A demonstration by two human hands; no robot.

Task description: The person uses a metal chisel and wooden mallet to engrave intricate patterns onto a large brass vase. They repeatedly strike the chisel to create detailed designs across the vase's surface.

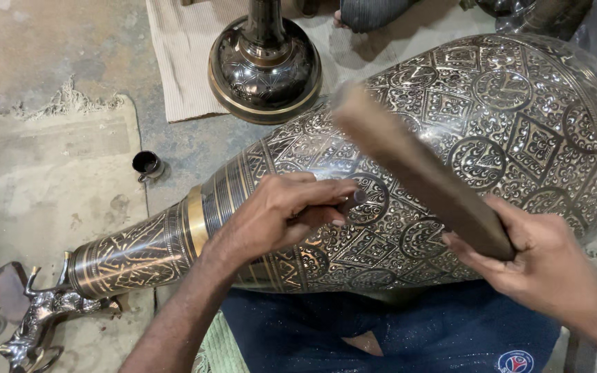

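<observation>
A large dark metal vase (492, 131) covered in engraved silver patterns lies on its side across my lap, its narrow neck pointing left. My left hand (281, 214) rests on the vase's body and pinches a thin metal chisel (354, 200), tip against the engraved surface. My right hand (544, 266) grips a wooden stick (416, 166) raised above the chisel; its upper end is blurred.
A dark engraved stand (264, 65) sits on a ribbed mat (181, 55) behind the vase. A small dark cup (147, 164) stands on the concrete floor. A shiny metal deer figure (39, 318) lies at lower left, beside the vase's mouth.
</observation>
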